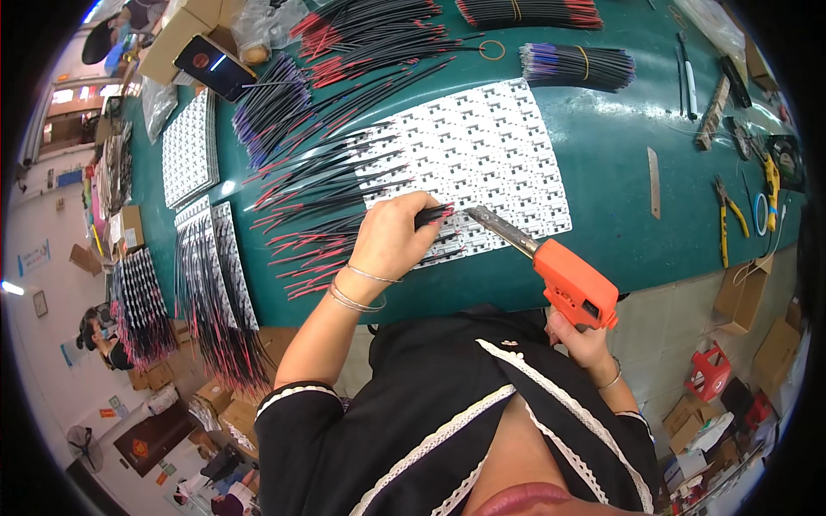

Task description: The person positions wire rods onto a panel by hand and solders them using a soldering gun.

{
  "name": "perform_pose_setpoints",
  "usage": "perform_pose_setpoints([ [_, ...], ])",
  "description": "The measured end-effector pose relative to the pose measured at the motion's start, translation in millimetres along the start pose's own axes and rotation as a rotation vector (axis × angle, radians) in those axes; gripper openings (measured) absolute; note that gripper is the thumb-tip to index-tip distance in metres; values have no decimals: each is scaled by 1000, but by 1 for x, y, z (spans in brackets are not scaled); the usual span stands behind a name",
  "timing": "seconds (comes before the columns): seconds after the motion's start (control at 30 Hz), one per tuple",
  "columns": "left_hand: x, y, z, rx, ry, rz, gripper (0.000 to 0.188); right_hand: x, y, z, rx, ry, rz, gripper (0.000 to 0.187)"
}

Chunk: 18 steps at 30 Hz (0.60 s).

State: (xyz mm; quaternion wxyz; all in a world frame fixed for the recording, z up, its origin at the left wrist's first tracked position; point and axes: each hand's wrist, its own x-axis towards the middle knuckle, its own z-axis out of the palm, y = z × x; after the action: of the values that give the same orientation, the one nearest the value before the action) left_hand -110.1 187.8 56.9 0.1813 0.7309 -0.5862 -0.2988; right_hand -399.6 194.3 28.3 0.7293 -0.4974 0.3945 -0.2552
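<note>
My left hand (391,232) is closed around black wires (439,214) with red tips, its fingers at the lower part of a white circuit board panel (508,129). My right hand (581,341) grips an orange soldering gun (575,284) from below. The gun's metal nozzle (503,230) points left, its tip just right of the wire ends. Whether the tip touches them I cannot tell. Rows of black wires with red ends (318,176) fan out leftward from the panel's left side, and part of them is hidden under my left hand.
Bundles of black wire with purple ends (578,67) and red ends (529,13) lie at the back. A phone (215,67) leans at the back left. Stacked white panels (188,150) and wired panels (211,267) line the left edge. Yellow pliers (730,219) and a steel ruler (654,182) lie right.
</note>
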Motion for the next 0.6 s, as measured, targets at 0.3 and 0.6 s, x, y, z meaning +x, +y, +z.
perform_pose_setpoints([
  [0.3, 4, -2, 7, 27, 21, -16, 14, 3, -5, 4, 74, 2, 102, 23],
  [0.6, 5, -3, 10, 38, 32, -22, 13, 8, -11, 6, -21, -64, 132, 21],
])
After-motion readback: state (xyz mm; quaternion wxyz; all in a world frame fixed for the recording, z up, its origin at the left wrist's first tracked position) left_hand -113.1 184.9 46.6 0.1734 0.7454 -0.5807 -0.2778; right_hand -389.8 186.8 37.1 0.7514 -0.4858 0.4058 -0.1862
